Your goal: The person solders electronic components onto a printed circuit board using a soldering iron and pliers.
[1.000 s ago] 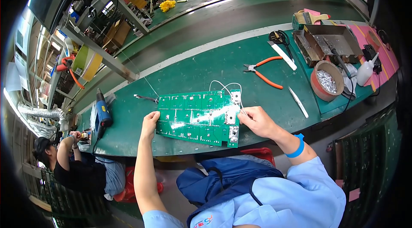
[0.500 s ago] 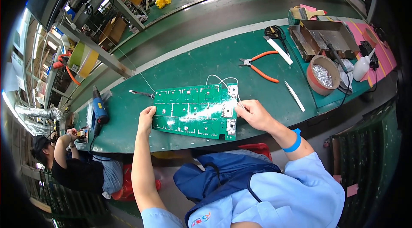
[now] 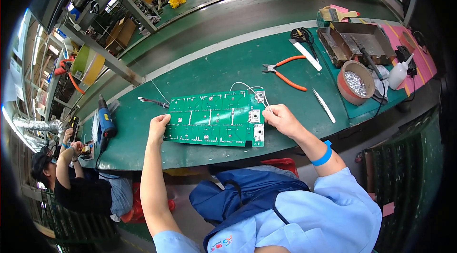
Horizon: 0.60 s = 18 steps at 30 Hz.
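A long green circuit board (image 3: 214, 118), dotted with solder joints, is held by its two short ends above the green bench. My left hand (image 3: 159, 126) pinches the board's left edge. At the right end, my right hand (image 3: 281, 120) grips the edge beside three silvery square pads. A thin white wire (image 3: 246, 85) loops over the board's upper right corner toward my right fingers. From the upper left corner a dark cable with a pale connector (image 3: 153, 102) sticks out. A blue band circles my right forearm.
Beyond the board lie orange-handled cutters (image 3: 288, 73), a white-handled blade (image 3: 306, 54) and white tweezers (image 3: 324, 106). At right are a round tub (image 3: 355, 83) of silvery bits, a metal tray (image 3: 366, 43), a soldering iron and a bottle (image 3: 400, 74). A blue heat gun (image 3: 107, 119) lies left, near another person.
The board has tilted a little in my hands, and the bright glare on it has shrunk. Both hands keep their hold. The person at left has raised a hand.
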Each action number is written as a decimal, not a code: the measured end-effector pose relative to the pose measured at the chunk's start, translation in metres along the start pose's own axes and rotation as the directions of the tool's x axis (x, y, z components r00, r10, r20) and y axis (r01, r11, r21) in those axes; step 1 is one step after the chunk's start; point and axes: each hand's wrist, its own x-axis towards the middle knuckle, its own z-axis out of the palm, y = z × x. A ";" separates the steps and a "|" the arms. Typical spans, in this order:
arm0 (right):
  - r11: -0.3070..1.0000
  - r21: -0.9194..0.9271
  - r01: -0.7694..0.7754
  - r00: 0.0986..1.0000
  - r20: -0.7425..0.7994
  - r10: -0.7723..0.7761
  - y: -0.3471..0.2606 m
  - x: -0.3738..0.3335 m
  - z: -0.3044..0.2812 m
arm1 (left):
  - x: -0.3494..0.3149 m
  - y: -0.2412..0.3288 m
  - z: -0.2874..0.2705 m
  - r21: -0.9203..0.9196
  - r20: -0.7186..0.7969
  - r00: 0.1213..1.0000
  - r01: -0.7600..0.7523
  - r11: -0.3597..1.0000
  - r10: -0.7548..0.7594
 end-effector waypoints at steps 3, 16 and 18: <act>0.990 0.129 -0.058 0.998 0.006 0.057 -0.011 0.000 0.002 | 0.002 0.006 0.001 0.033 -0.017 1.000 -0.025 0.999 0.026; 0.982 0.152 -0.116 0.993 0.019 0.114 -0.011 0.003 -0.001 | 0.002 0.005 0.001 0.034 -0.019 1.000 -0.002 0.999 0.003; 0.981 0.154 -0.116 0.993 0.017 0.115 -0.012 0.003 0.000 | 0.002 0.004 0.001 0.033 -0.022 1.000 0.006 0.999 -0.006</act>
